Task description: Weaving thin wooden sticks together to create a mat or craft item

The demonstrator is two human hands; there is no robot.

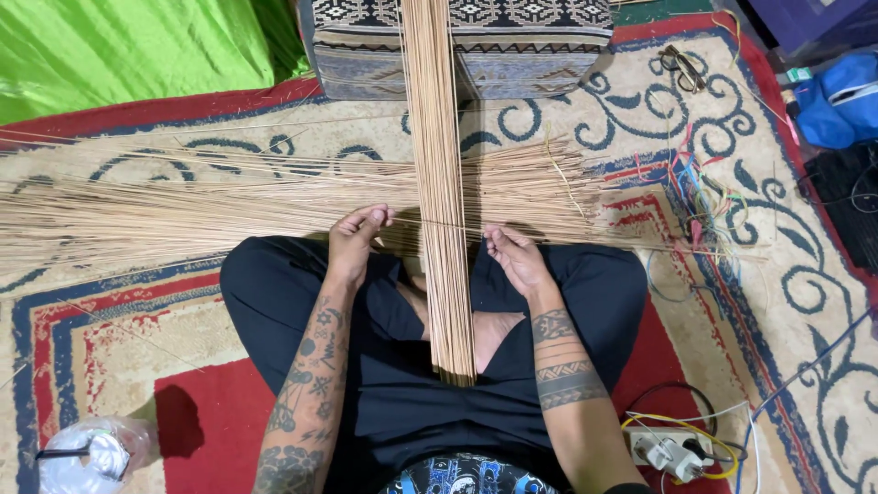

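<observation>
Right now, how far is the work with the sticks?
Done: a flat band of sticks lies lengthwise over the lap. In hand: the left hand and right hand pinch a thin strand across it. Left: a big loose pile lies crosswise on the carpet.

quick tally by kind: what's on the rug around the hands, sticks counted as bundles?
Stick bundles: 2, the upright stick bundle between left hand and right hand, and the crosswise stick layer
Patterned cushion: 1
Lidded plastic cup: 1
Power strip: 1
Eyeglasses: 1
Green cloth: 1
Blue bag: 1
Total: 8
</observation>
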